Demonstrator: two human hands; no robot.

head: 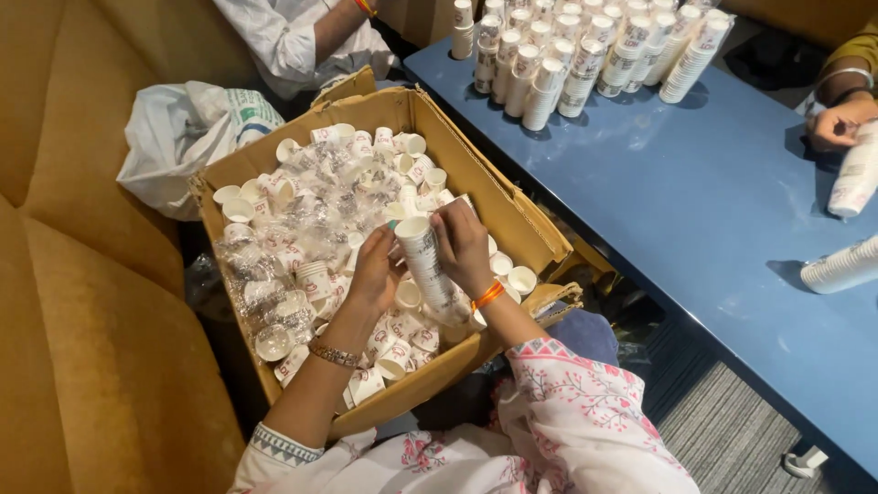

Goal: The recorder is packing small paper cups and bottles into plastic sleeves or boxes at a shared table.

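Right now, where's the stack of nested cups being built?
In the head view, the stack of nested paper cups is just left of centre, over the cardboard box of loose cups, held between the left hand and right hand.

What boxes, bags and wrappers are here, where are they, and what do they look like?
Cardboard box: brown, open, beside the blue table, full of small white paper cups.
Clear wrappers: crinkly, in the box's left half.
Plastic bag: white, crumpled, on the tan seat behind the box.
Cup stack: white with printed marks, held by left hand and right hand.
Wrapped cup stacks: white, on the table's far end.
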